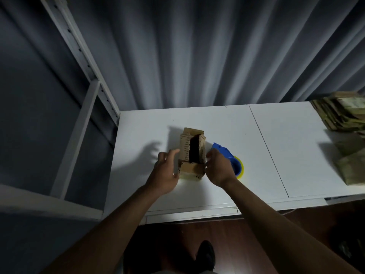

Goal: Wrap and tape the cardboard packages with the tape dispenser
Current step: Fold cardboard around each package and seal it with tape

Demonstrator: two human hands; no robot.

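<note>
Dim room, light from above-right on white table (217, 123); hard shadows fall left; wide-angle edges bend, slight blur.

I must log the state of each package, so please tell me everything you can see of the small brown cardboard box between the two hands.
The small brown cardboard box stands on the white table, its top open and dark inside. Its flap edges look torn and corrugated. The left hand is at its left side and the right hand holds its right side. A blue and yellow tape dispenser lies just right of it.
</note>
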